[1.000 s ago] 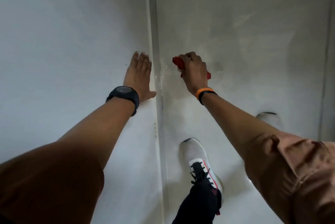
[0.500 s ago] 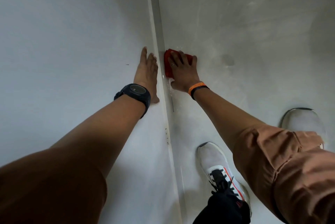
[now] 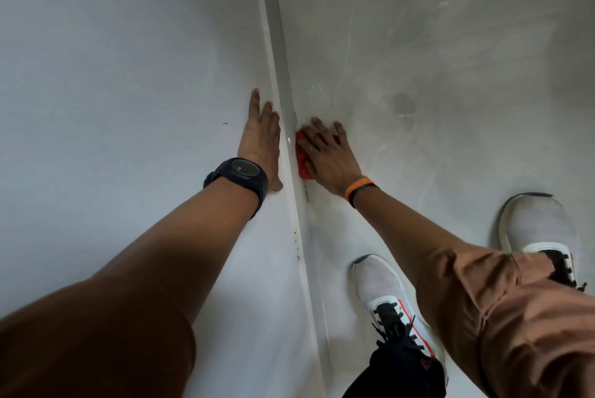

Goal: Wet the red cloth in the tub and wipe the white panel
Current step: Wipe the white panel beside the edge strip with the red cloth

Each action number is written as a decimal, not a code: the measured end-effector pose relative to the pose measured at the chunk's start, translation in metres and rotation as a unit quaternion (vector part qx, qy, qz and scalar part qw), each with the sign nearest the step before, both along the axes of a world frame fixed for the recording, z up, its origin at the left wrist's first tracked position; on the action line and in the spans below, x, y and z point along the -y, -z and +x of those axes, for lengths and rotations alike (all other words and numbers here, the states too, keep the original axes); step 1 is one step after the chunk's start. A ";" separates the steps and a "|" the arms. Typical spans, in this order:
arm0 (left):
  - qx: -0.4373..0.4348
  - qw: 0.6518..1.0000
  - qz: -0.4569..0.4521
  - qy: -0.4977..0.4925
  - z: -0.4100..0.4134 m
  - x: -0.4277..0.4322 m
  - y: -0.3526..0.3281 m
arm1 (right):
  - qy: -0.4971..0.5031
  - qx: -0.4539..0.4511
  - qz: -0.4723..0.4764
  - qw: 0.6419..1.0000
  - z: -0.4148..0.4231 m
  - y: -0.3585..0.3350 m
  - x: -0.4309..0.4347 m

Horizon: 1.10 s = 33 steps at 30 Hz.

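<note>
The white panel fills the left half of the head view, and my left hand lies flat on it with straight fingers, just left of the pale edge strip. Right of that strip, my right hand presses the red cloth flat against the grey, streaky wet surface. Its fingers are spread over the cloth and hide most of it. The tub is out of view.
My two white shoes stand on the grey surface below and to the right of the cloth. A darker round spot shows beyond my right hand. The edge strip runs from top to bottom between my hands.
My right hand went from gripping the bunched cloth to pressing it flat beside the strip, then slid it slightly toward me. My left hand stayed flat on the panel.
</note>
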State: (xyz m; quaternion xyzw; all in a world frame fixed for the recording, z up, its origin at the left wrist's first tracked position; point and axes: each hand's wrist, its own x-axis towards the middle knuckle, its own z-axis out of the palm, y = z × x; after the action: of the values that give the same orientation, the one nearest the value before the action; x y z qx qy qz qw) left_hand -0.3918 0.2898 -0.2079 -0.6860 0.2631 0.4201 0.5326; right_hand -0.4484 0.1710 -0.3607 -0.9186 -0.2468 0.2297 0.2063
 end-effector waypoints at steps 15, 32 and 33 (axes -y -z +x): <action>-0.010 1.000 0.020 0.002 -0.001 0.005 0.002 | 0.031 0.050 -0.015 0.998 0.080 0.008 -0.020; -0.009 0.999 0.037 -0.001 -0.009 0.012 0.006 | 0.040 0.041 -0.018 0.998 0.060 0.009 -0.022; -0.008 0.999 0.035 -0.002 -0.009 0.012 0.006 | 0.047 0.045 -0.017 0.998 0.053 0.009 -0.022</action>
State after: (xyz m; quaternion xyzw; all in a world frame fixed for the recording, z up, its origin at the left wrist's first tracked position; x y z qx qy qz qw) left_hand -0.4007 0.2781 -0.2138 -0.6642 0.2512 0.4353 0.5534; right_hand -0.3950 0.1934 -0.3700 -0.9420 -0.2084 0.1824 0.1897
